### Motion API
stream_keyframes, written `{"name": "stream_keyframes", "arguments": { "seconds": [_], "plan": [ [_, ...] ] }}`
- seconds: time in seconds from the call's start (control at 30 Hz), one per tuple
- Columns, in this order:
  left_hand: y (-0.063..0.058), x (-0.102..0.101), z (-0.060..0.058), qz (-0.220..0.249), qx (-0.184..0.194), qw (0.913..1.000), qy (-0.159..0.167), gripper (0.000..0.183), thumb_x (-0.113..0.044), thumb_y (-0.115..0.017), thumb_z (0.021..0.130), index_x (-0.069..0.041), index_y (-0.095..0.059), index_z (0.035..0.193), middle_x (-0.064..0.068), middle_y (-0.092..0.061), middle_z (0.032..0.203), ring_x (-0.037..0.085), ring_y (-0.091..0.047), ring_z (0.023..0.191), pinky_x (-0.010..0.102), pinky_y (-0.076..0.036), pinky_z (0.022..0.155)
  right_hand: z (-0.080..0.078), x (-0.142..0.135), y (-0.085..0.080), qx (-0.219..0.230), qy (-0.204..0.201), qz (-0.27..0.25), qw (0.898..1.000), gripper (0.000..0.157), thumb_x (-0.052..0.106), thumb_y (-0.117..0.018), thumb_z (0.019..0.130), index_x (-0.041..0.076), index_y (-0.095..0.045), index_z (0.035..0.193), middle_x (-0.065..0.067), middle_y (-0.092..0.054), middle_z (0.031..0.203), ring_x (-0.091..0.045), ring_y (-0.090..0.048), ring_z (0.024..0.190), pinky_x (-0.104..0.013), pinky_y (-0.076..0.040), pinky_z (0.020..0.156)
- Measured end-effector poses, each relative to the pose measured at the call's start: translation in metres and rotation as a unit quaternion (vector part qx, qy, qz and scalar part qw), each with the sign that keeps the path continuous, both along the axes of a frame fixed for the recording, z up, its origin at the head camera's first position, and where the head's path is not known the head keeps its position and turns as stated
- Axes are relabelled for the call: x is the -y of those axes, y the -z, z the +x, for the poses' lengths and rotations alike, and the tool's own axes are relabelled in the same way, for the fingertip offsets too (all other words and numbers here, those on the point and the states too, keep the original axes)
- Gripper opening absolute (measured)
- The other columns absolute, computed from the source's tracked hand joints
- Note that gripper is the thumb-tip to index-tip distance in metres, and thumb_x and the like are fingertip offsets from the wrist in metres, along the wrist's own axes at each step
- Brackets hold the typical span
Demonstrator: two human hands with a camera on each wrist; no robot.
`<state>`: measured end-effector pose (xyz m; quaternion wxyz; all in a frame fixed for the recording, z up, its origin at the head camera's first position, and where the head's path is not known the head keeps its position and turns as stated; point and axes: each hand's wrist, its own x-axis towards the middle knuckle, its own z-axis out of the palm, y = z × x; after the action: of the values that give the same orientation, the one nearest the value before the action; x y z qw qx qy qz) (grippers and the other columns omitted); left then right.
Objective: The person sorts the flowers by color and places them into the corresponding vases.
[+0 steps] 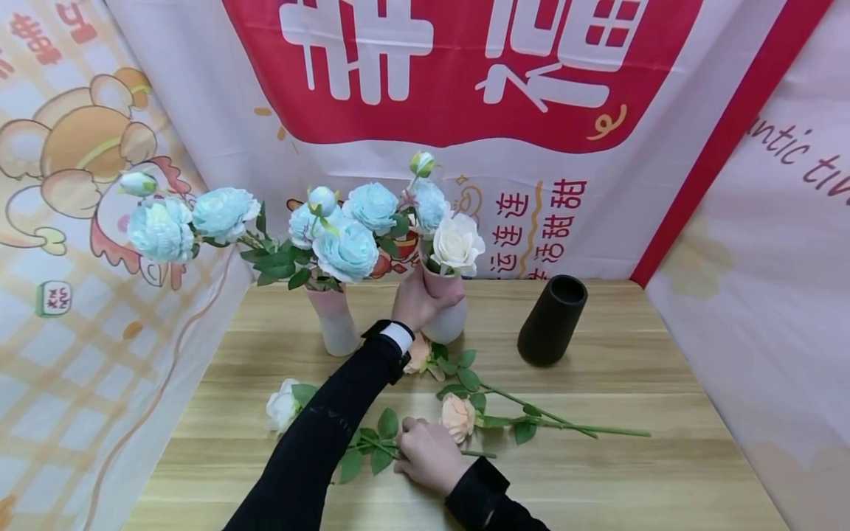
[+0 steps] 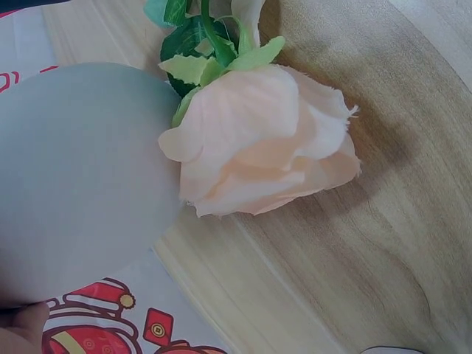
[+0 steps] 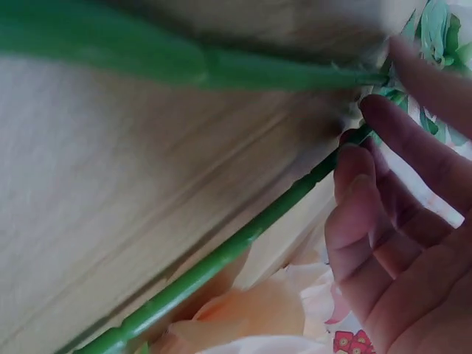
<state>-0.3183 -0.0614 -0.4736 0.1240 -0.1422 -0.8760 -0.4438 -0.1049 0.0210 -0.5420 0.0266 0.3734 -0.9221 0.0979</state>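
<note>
My left hand [image 1: 421, 299] grips the neck of a pink-and-white vase [image 1: 446, 321] that holds a white rose [image 1: 458, 244] and a blue flower. In the left wrist view the vase's pale body [image 2: 81, 184] overlaps a peach rose [image 2: 265, 140] lying on the table. Lower down, my right hand [image 1: 430, 456] pinches the green stem [image 3: 243, 240] of a flower near its leaves [image 1: 381, 446]. A second green stem [image 3: 206, 68] crosses the top of the right wrist view. Left of the forearm, a white rose [image 1: 284, 405] lies partly hidden by the sleeve.
A second pink-and-white vase [image 1: 336, 324] with several blue flowers [image 1: 347, 249] stands at the left. At the back right stands a black vase [image 1: 553, 321]. Another peach rose [image 1: 458, 417] lies on the wooden table [image 1: 598, 472], its stem pointing right. Printed cloth [image 1: 425, 122] hangs behind.
</note>
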Motion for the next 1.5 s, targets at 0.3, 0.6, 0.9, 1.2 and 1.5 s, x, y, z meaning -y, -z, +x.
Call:
{"name": "stream_keyframes", "arguments": {
  "seconds": [0.3, 0.6, 0.9, 1.2, 1.5],
  "plan": [
    [0.004, 0.001, -0.001, 0.005, 0.005, 1.0000, 0.003, 0.101, -0.061, -0.079, 0.071, -0.010, -0.038, 0.148, 0.009, -0.056, 0.133, 0.022, -0.057, 0.115, 0.038, -0.047, 0.094, 0.002, -0.003, -0.004, -0.003, 0.037, 0.007, 0.999, 0.013, 0.002, -0.070, 0.074, 0.013, -0.066, 0.069, 0.001, -0.052, 0.070, -0.011, -0.047, 0.052, -0.026, -0.036, 0.040],
    [0.003, 0.002, -0.001, -0.001, 0.003, 1.0000, -0.001, 0.101, -0.061, -0.079, 0.071, -0.010, -0.038, 0.148, 0.009, -0.057, 0.133, 0.022, -0.058, 0.114, 0.038, -0.048, 0.093, -0.002, -0.018, -0.028, 0.000, 0.070, 0.027, 0.997, 0.023, -0.003, -0.077, 0.070, 0.015, -0.063, 0.075, 0.001, -0.053, 0.065, -0.012, -0.050, 0.053, -0.027, -0.037, 0.043],
    [0.002, 0.004, -0.001, -0.011, 0.006, 0.9999, 0.002, 0.101, -0.061, -0.079, 0.072, -0.010, -0.037, 0.148, 0.008, -0.056, 0.134, 0.021, -0.057, 0.116, 0.036, -0.047, 0.094, 0.002, -0.042, -0.059, -0.040, 0.058, 0.011, 0.997, 0.039, -0.014, -0.064, 0.066, 0.019, -0.046, 0.056, 0.004, -0.043, 0.057, -0.011, -0.042, 0.050, -0.028, -0.033, 0.046],
    [0.004, 0.004, -0.003, -0.002, -0.004, 1.0000, 0.005, 0.100, -0.061, -0.077, 0.072, -0.010, -0.036, 0.148, 0.009, -0.056, 0.134, 0.021, -0.057, 0.115, 0.038, -0.048, 0.094, 0.002, -0.067, -0.083, -0.050, -0.015, 0.052, 0.997, 0.035, -0.003, -0.076, 0.074, 0.018, -0.052, 0.061, 0.005, -0.045, 0.060, -0.007, -0.035, 0.050, -0.024, -0.030, 0.043],
    [0.005, 0.002, -0.004, -0.001, -0.015, 0.9998, 0.012, 0.102, -0.064, -0.076, 0.072, -0.011, -0.036, 0.149, 0.009, -0.056, 0.134, 0.021, -0.058, 0.115, 0.038, -0.048, 0.093, -0.007, -0.100, -0.083, -0.116, -0.035, 0.079, 0.989, 0.025, -0.004, -0.078, 0.075, 0.015, -0.063, 0.069, 0.003, -0.054, 0.066, -0.006, -0.039, 0.049, -0.023, -0.034, 0.043]
  ]
}}
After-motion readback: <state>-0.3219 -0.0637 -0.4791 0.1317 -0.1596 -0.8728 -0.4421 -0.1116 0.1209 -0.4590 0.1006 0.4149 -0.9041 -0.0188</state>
